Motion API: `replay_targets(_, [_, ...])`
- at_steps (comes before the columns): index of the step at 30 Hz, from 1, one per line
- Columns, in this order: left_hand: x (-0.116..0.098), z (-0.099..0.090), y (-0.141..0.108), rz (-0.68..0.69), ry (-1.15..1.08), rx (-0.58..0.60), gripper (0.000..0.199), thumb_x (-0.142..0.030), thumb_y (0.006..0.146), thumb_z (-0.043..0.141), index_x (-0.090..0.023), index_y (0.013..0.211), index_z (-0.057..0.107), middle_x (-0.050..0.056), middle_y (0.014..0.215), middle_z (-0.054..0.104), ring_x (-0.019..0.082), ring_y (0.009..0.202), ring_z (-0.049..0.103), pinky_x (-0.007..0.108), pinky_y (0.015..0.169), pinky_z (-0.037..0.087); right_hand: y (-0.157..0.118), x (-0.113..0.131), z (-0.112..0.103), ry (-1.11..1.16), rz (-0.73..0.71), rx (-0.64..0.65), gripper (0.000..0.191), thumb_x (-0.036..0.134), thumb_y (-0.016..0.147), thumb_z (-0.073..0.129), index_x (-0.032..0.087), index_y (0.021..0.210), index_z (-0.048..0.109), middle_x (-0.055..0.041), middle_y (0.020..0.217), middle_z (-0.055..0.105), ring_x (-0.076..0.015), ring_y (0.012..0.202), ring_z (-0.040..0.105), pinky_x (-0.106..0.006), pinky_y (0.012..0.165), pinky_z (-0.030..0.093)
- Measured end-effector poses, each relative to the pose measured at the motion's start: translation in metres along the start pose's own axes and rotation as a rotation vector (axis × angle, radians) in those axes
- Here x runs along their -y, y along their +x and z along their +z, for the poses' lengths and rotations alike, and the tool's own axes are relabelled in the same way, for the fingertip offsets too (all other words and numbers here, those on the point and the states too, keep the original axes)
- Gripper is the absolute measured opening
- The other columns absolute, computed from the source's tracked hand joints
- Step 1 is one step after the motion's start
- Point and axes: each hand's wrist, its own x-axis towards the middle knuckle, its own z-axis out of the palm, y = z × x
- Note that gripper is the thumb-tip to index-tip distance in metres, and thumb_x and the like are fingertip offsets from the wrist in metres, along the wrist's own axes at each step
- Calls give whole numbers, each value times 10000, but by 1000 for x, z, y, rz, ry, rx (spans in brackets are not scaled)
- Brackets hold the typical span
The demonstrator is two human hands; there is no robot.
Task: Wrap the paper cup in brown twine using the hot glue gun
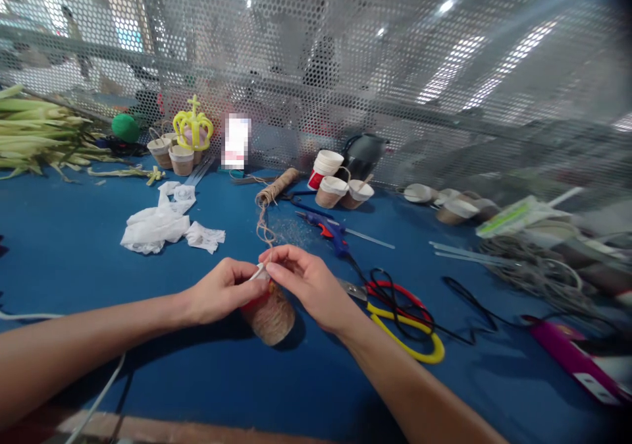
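A paper cup (271,320) wrapped in brown twine lies tilted between my hands, its base toward me and a red patch showing near the rim. My left hand (220,291) is closed on the cup near its white rim. From the other side my right hand (309,282) pinches at the same rim, where a strand of twine (265,233) meets the fingers. That strand runs back to a roll of twine (279,187) lying on the blue table. My fingertips partly hide the rim, so the exact grip on the strand is unclear.
Right of my hands lie a blue glue gun (336,233) and scissors (409,329) with red and yellow handles, tangled with a black cord. Crumpled white paper (155,226) lies left. Several cups (332,192) stand behind, before a perforated metal screen (296,55).
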Motion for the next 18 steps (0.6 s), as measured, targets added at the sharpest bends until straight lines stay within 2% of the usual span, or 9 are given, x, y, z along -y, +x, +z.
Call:
replay_targets(5, [0, 2, -1, 21, 49, 17, 346, -371, 805, 410, -139, 550, 392, -53, 521, 316, 66, 496, 258, 200, 463, 224, 4, -1, 3, 71, 54, -6, 68, 225, 738, 567, 164, 761, 548, -11, 853, 585, -110, 774, 536, -256, 727, 406])
replay_targets(10, [-3, 4, -2, 37, 38, 25, 321, -330, 783, 438, -138, 531, 388, -51, 519, 314, 64, 493, 256, 196, 461, 226, 16, 5, 6, 262, 225, -19, 58, 173, 728, 559, 149, 684, 530, -9, 787, 614, -75, 664, 527, -210, 625, 403])
replay_targets(15, [-5, 6, -4, 2, -8, 53, 274, -305, 758, 458, -112, 563, 463, -31, 535, 382, 73, 505, 322, 194, 480, 282, 51, 8, -7, 234, 300, -66, 110, 120, 790, 506, 125, 680, 515, -1, 689, 600, -29, 476, 424, -161, 442, 333])
replay_targets(17, [-7, 8, -7, 11, -3, 91, 251, -282, 761, 448, -97, 602, 505, -15, 559, 424, 80, 518, 352, 196, 488, 303, 72, 7, -15, 208, 335, -83, 113, 127, 821, 481, 113, 719, 526, 5, 698, 581, -29, 459, 419, -164, 433, 350])
replay_targets(18, [-9, 10, -9, 28, 10, 120, 240, -266, 763, 441, -91, 620, 522, -4, 575, 447, 85, 527, 367, 197, 491, 313, 84, 5, -18, 191, 355, -90, 90, 153, 831, 483, 110, 779, 542, 0, 735, 578, -45, 504, 467, -179, 463, 391])
